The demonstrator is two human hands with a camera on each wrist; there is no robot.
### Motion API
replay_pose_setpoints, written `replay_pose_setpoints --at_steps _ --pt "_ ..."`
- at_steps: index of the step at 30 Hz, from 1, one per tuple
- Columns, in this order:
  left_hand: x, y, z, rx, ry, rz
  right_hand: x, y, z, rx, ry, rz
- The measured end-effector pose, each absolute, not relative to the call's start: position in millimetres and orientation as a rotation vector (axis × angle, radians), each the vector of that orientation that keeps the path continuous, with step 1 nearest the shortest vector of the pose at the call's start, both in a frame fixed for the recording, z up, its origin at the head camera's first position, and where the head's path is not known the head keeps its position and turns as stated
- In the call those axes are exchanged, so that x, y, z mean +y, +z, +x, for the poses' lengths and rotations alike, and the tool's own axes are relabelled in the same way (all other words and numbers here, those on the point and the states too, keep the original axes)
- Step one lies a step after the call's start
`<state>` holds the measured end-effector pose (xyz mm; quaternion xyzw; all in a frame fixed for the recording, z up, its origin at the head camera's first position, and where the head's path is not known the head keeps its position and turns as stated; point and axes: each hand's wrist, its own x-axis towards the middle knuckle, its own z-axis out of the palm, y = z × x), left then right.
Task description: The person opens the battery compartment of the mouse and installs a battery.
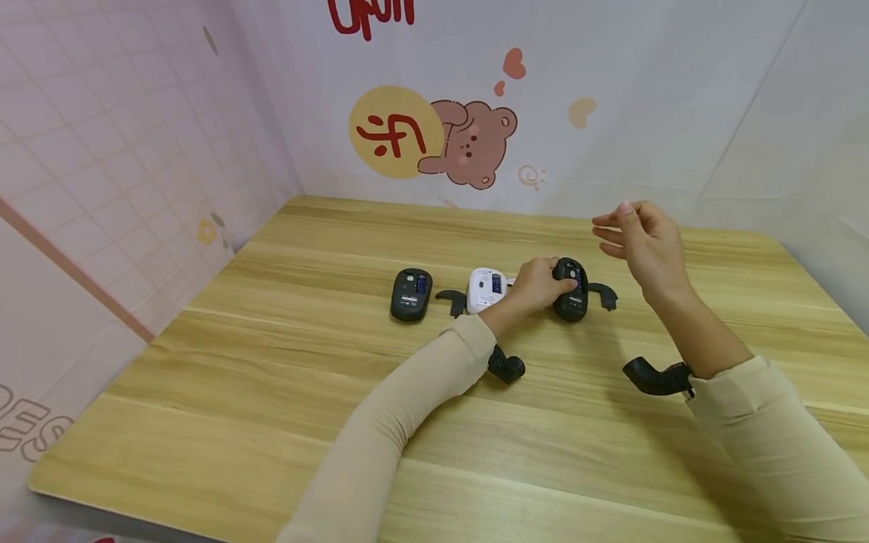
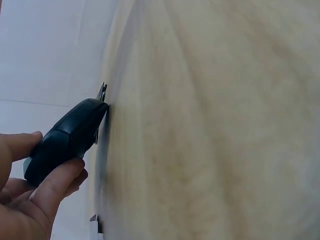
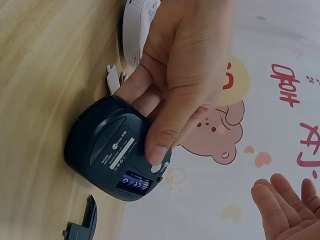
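My left hand [image 1: 536, 285] grips a black computer mouse [image 1: 572, 305], tilted with its underside toward me. The thumb lies over that underside, beside an uncovered battery slot holding a blue battery [image 3: 135, 183]. In the left wrist view, fingers wrap the side of the mouse [image 2: 67, 135]. My right hand [image 1: 648, 245] is raised above the table to the right of the mouse, fingers loosely extended and holding nothing; part of it shows in the right wrist view. A black battery cover [image 1: 603, 295] lies on the table just right of the held mouse.
A white mouse [image 1: 483, 296] and another black mouse [image 1: 410, 295] lie upside down on the wooden table [image 1: 271, 362], batteries showing. Between them sits a black cover [image 1: 453, 299]. A white cover [image 3: 112, 80] lies near the white mouse. A printed curtain [image 1: 611, 68] hangs behind.
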<state>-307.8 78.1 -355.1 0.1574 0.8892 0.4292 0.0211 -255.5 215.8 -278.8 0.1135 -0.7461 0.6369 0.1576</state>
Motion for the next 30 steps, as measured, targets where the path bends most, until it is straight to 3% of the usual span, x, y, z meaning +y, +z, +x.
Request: replay_pose_setpoints --at_steps 8,22,30 --pt "81.2 -353.2 -307.7 2.95 0.988 0.446 213.8 -279.1 -256.2 -2.117 1.84 0.356" --pt "81.9 -342.7 -301.8 3.185 0.325 0.636 221.8 -277.0 -259.0 -2.105 1.889 0.335" --pt "44.8 -295.2 -307.3 3.229 0.19 0.603 248.4 -275.8 -269.2 -2.483 1.476 0.257"
